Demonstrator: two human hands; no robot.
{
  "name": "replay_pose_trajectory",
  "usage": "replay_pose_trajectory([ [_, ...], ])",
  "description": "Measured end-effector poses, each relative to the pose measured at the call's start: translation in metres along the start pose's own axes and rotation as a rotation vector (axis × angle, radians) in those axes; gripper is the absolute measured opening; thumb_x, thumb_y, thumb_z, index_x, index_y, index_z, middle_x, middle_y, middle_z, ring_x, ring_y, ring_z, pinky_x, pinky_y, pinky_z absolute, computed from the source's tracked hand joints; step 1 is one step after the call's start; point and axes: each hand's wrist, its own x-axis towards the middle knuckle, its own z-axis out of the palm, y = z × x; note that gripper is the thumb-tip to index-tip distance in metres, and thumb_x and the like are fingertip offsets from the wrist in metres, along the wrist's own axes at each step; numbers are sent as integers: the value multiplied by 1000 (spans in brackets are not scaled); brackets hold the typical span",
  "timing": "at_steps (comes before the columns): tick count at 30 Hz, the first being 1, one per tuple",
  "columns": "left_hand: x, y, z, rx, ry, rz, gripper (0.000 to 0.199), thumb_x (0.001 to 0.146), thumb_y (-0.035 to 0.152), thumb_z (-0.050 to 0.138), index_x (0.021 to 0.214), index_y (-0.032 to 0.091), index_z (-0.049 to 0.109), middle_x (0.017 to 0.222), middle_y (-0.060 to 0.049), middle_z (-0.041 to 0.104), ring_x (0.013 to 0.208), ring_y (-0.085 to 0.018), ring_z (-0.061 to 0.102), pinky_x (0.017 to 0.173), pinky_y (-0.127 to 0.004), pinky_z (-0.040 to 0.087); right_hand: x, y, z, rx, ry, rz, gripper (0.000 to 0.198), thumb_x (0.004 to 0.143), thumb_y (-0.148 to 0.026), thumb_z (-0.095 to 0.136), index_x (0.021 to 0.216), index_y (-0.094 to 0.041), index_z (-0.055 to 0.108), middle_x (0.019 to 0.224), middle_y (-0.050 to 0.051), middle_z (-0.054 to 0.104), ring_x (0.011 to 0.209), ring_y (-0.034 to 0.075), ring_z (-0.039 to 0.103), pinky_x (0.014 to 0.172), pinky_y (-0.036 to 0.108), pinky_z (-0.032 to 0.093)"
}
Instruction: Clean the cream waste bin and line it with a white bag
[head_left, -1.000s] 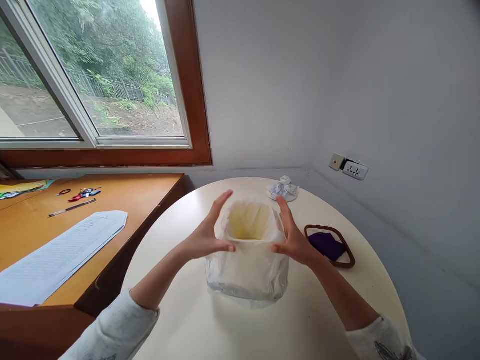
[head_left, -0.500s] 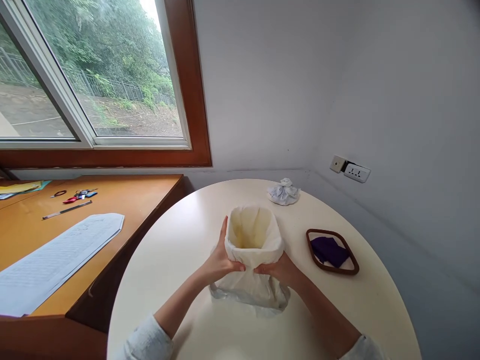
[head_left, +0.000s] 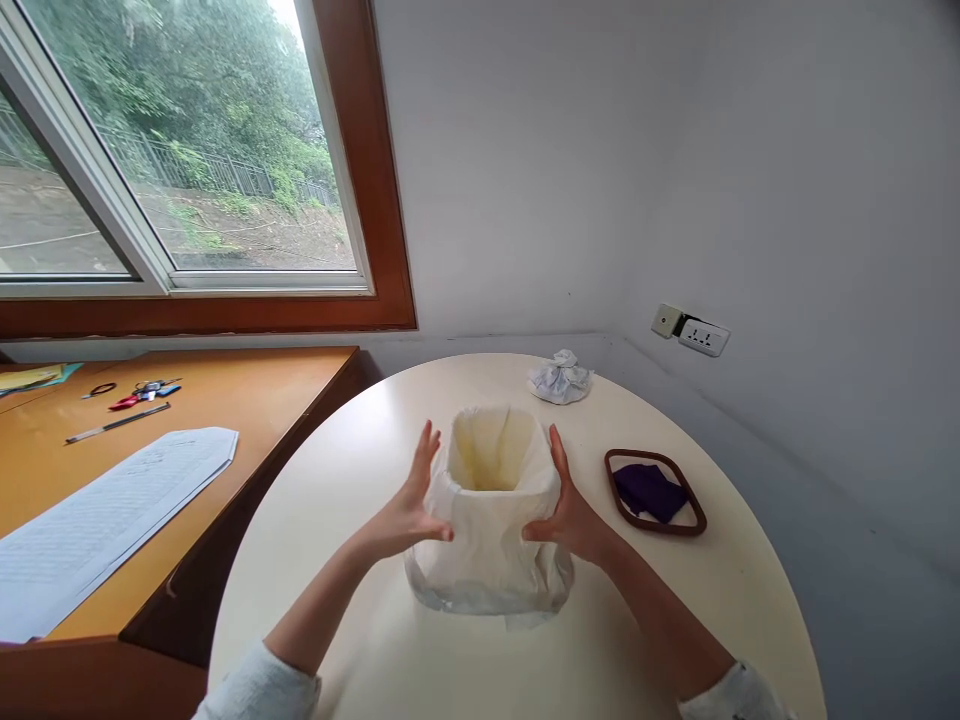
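A small bin (head_left: 469,450), yellowish inside, stands upright on the round table with a white plastic bag (head_left: 484,560) folded over its rim and hanging loosely round its outside. To its left is my left hand (head_left: 409,510), open, fingers raised and thumb in front of the bag. On the other side my right hand (head_left: 576,512) is open too, fingers spread along the bin's wall and thumb pointing inward. Neither hand grips the bag; whether the fingers brush it I cannot tell.
On the cream round table (head_left: 330,480) are a knotted white bag (head_left: 560,380) and a brown squared ring (head_left: 694,528) around purple cloth (head_left: 649,492). The wooden desk (head_left: 247,385) at left bears papers (head_left: 127,510), a pen (head_left: 116,424) and keys (head_left: 154,390).
Both hands have let go of the bag's folded edge and spread apart to the sides. The bag now hangs wider over the bin's front. The view has shifted slightly.
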Motion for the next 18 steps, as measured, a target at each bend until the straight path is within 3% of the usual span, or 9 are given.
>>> replay_pose_trajectory([
  [3,1,19,-12,-1,119,49,97,69,65,54,142,32,0,151,-10,2,138,-30,1,109,-54,9,-7,-6,-16,-90,51,-75,118,57,-62,68,140,-35,-11,151,7,0,138,25,3,108,51,12],
  [5,2,35,-12,110,206,146,82,75,57,56,140,31,15,151,-8,6,138,-29,2,110,-52,7,-14,-13,-19,-156,107,-136,100,70,-62,58,141,-34,-6,151,5,2,138,23,1,109,52,9],
  [9,4,52,4,470,121,293,63,77,40,61,132,31,32,150,-7,9,138,-31,6,109,-56,10,-24,-24,-13,-289,100,-186,80,81,-54,48,142,-32,1,152,3,4,138,20,5,110,47,13],
  [11,7,49,12,600,77,346,50,80,31,59,126,30,38,149,-7,12,137,-30,11,109,-57,10,-23,-25,-14,-355,134,-178,69,85,-50,44,142,-30,10,150,4,14,137,20,13,109,44,18],
  [13,10,44,18,649,90,387,41,82,26,56,120,28,43,147,-7,17,136,-29,16,110,-56,12,-20,-24,-24,-446,242,-183,50,88,-44,41,134,-27,34,142,6,34,131,20,29,106,41,27],
  [15,14,39,21,667,125,408,36,83,25,56,117,26,44,145,-8,21,135,-29,19,110,-55,14,-18,-24,-43,-576,366,-155,32,88,-41,40,109,-22,57,118,8,56,112,21,49,96,37,37],
  [18,20,37,23,694,160,395,36,83,26,55,117,25,43,143,-9,24,135,-28,20,109,-55,17,-22,-27,-76,-810,419,68,29,86,-39,40,77,-20,60,84,6,64,81,20,58,75,33,44],
])
